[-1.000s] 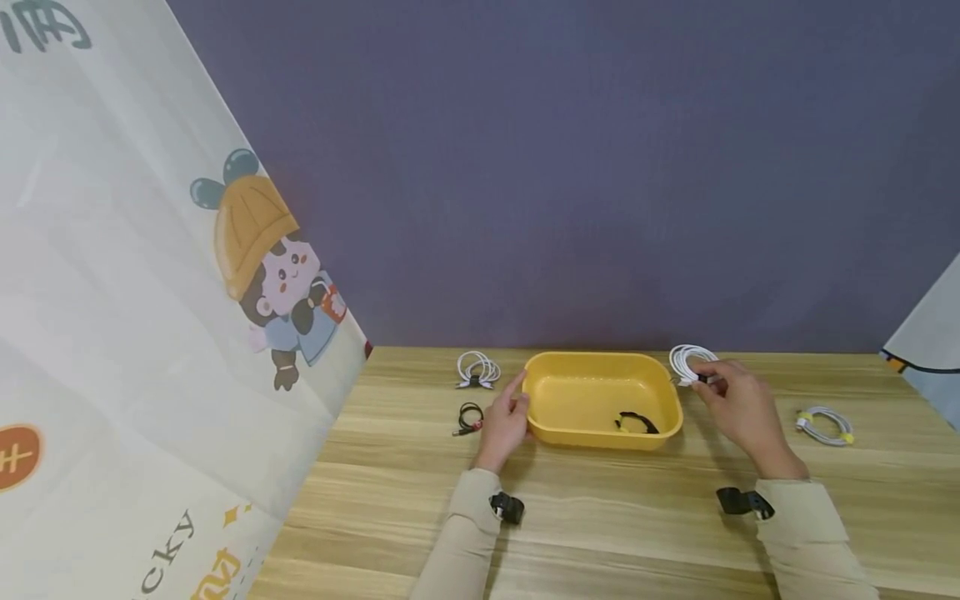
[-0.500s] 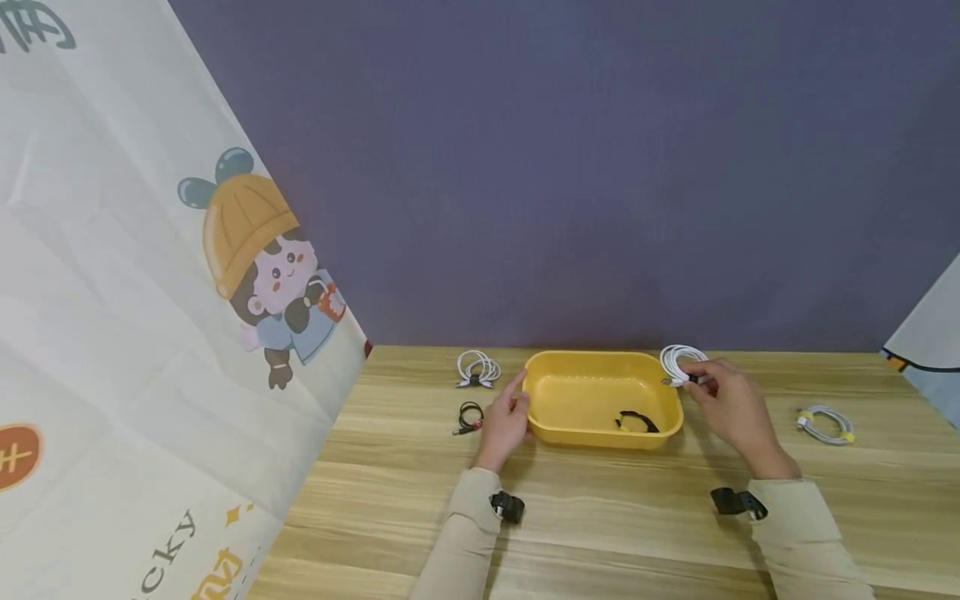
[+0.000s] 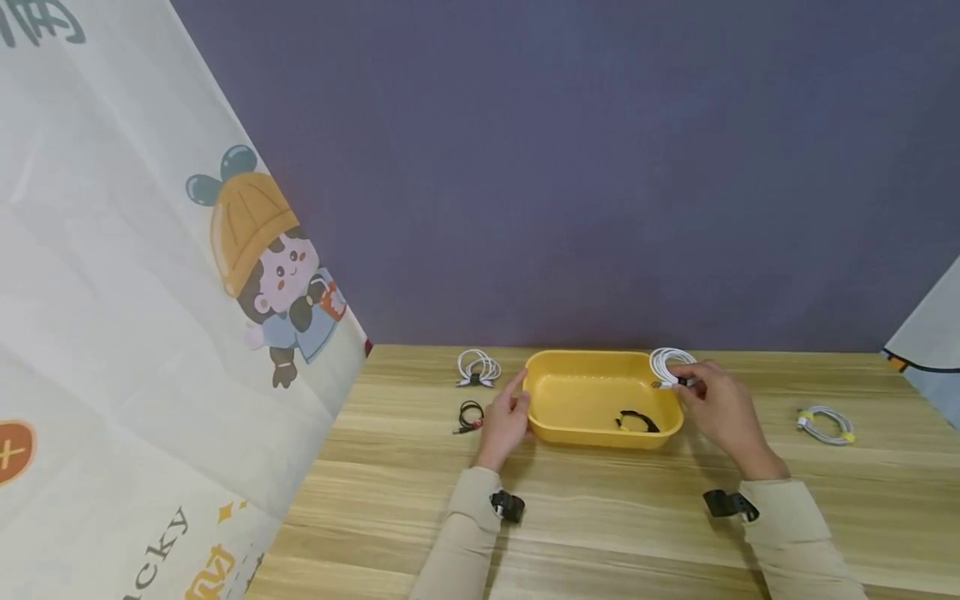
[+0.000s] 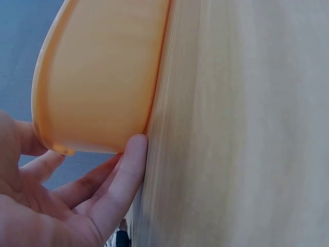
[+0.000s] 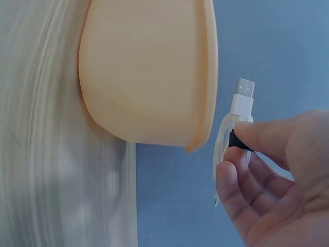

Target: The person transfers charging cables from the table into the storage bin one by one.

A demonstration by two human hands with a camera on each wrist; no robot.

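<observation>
My right hand pinches the black tie of a coiled white USB cable between thumb and fingers. The coil hangs over the right rim of the yellow plastic bin; in the right wrist view its USB plug points up beside the bin's edge. At the bin's left end my left hand rests with extended fingers against the outer wall and rim. Inside the bin, toward the front right, lies a black cable with a bit of yellow.
Left of the bin lie a coiled white cable with a black tie and a small black cable with a red part. A grey-white coiled cable with yellow ties lies far right. A dark blue partition borders the wooden table behind.
My right hand has moved left with the white cable, from beside the bin to over its right rim. The left hand stays at the bin's left end.
</observation>
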